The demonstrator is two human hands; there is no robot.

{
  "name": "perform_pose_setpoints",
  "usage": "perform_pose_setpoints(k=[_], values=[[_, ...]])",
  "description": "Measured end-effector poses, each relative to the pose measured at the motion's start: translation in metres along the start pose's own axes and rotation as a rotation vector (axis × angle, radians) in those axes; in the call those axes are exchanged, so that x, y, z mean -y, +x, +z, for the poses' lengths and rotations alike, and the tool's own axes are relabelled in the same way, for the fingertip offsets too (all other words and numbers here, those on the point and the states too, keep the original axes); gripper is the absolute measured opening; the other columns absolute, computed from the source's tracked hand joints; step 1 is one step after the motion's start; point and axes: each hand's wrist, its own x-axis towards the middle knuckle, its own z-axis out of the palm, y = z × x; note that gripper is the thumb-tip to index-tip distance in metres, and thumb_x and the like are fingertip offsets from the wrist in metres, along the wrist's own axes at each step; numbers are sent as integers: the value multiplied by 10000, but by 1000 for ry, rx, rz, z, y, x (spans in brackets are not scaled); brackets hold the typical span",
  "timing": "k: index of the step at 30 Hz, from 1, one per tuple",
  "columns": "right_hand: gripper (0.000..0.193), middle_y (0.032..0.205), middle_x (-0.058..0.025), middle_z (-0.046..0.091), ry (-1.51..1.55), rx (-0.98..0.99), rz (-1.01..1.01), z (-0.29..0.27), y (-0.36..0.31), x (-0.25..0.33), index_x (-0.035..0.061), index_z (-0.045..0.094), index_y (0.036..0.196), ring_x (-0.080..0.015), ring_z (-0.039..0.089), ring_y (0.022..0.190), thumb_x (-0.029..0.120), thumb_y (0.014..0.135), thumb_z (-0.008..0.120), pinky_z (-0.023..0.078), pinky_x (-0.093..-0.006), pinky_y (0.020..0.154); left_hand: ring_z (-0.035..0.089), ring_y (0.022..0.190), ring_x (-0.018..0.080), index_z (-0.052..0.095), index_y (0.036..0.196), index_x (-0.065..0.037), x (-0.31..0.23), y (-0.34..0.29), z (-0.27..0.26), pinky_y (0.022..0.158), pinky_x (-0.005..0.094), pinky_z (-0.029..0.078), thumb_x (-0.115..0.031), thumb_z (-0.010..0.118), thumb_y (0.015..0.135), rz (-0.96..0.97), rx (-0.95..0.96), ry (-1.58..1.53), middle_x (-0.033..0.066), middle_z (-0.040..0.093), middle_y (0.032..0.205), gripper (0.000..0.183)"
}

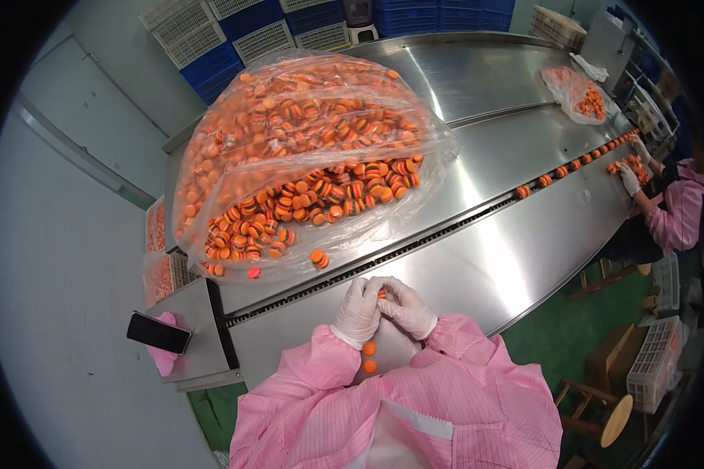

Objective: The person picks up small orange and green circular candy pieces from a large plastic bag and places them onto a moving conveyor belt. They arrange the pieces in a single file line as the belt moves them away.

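Note:
My left hand point(357, 311) and my right hand point(406, 306), both in white gloves, meet over the near strip of the steel table. Their fingers close together around a small layered orange gummy candy point(381, 295), which shows only in part between the fingertips. Just below my hands, two round orange candies point(369, 358) lie on the table near my body. Beyond the conveyor groove, a big clear plastic bag point(305, 148) lies open toward me, heaped with striped orange, red and dark-green candies point(289, 207). Some loose candies point(319, 258) sit at its mouth.
A narrow conveyor groove point(328, 280) crosses the table; candies point(575, 165) ride in a row at its right part. A pink-sleeved co-worker point(673, 211) works there beside a smaller bag point(575, 95). At left lies a black phone point(159, 332) on pink cloth. Stacked crates point(262, 39) stand behind.

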Motion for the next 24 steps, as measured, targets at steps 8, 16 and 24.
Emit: perform_pose_setpoints(k=[8,16,24], values=[[373,930,-40,582,-79,47,113,-5,3,22,24,441,1220,-68,523,747,73,858,516,425,-192,633,522,842,302,528,1054,-74,4,14,-28,726,366,451,-16,623,661,127,154,19,111,506,929,409],[386,954,-42,564,-31,54,72,-5,10,22,26,420,1262,-99,537,758,122,893,482,466,-204,683,515,924,319,498,1111,-42,6,11,-29,806,374,439,32,572,675,308,164,-10,136,520,1066,448],[422,904,-36,503,-218,10,54,-45,17,24,7,403,1244,-107,522,793,234,906,515,451,-230,671,519,930,336,530,1071,-87,51,21,-53,790,385,449,-53,544,781,87,36,35,163,495,1019,293]])
